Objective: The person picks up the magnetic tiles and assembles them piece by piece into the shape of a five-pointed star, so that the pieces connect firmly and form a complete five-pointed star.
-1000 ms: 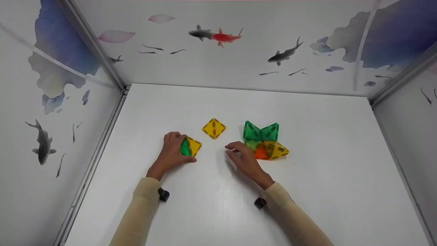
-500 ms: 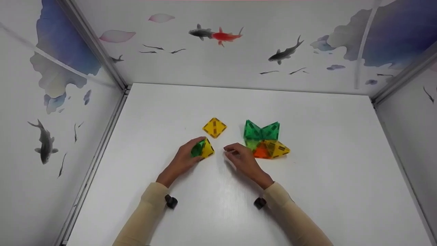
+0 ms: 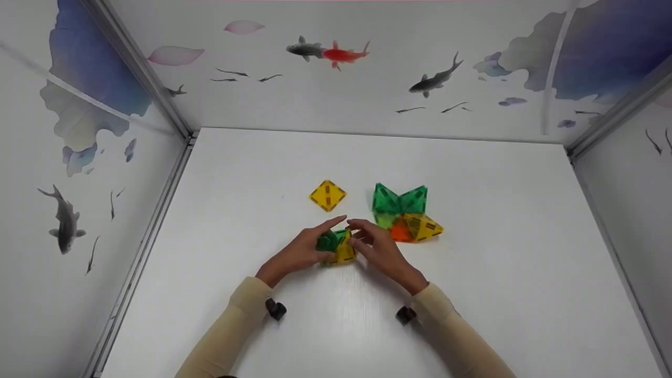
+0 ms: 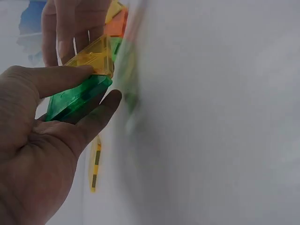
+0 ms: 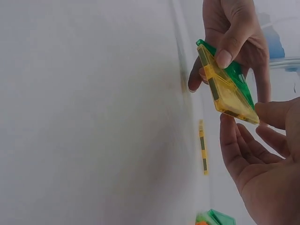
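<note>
My left hand (image 3: 302, 252) grips a joined piece of translucent magnetic tiles, its thumb across one face. The piece has a green tile (image 4: 77, 98) on the left hand's side and a yellow tile (image 5: 227, 93) with dark magnet strips along its edges. It is held tilted over the front middle of the table. My right hand (image 3: 386, 252) meets it from the right, thumb and forefinger pinching the yellow tile's free corner. In the head view the fingers hide parts of the piece.
Farther back on the white table (image 3: 252, 173) lies a yellow diamond (image 3: 328, 196) of tiles. Right of it, just beyond the right hand, stands a larger tile build with green (image 3: 413, 199), orange (image 3: 401, 232) and yellow (image 3: 431, 229) parts. Printed walls (image 3: 336, 105) enclose the table's sides and back.
My left hand has carried the green and yellow tile piece rightward and tilted it up. The right hand, earlier holding nothing beside it, now has its fingers on the yellow tile.
</note>
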The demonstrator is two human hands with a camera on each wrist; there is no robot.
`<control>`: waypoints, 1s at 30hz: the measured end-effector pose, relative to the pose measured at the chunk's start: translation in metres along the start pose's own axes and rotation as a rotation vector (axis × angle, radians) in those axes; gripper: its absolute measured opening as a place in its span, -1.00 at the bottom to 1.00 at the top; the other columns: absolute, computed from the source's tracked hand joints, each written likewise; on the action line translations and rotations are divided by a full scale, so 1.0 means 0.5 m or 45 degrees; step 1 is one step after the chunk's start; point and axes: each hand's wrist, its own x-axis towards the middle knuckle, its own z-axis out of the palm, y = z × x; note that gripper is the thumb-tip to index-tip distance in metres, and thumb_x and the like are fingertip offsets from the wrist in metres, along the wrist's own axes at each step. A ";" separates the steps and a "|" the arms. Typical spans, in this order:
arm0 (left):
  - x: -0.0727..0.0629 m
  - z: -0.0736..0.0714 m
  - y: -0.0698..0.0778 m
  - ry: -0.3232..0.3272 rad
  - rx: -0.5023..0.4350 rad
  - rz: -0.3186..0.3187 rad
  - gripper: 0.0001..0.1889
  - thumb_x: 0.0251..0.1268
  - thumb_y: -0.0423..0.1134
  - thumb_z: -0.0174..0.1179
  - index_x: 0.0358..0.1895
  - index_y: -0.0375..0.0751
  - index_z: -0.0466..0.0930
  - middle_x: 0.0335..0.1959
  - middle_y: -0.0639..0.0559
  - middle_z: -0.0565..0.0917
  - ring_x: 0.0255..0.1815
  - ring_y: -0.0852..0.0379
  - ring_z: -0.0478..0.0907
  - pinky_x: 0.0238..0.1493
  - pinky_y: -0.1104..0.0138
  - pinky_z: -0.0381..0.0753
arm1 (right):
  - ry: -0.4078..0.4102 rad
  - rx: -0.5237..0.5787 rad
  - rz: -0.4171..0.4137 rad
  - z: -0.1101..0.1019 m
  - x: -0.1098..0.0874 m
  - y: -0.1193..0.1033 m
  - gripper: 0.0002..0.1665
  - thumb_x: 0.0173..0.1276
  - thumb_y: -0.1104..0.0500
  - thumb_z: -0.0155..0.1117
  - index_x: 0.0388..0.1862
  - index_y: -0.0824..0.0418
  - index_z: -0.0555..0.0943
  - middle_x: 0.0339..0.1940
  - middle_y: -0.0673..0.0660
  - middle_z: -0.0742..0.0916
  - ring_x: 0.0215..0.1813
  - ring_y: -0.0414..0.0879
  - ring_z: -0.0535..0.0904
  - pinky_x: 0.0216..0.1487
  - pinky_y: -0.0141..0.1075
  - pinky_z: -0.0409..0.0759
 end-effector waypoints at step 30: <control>0.106 0.109 0.030 0.261 -0.532 -0.005 -0.57 0.49 -0.34 0.43 0.37 -0.23 0.70 0.17 -0.12 0.77 0.13 0.03 0.76 0.12 0.30 0.74 | 0.335 0.376 0.167 -0.076 -0.125 0.034 -0.57 0.55 0.36 0.43 0.35 0.39 0.69 0.28 0.33 0.74 -0.04 0.01 0.81 0.05 -0.19 0.81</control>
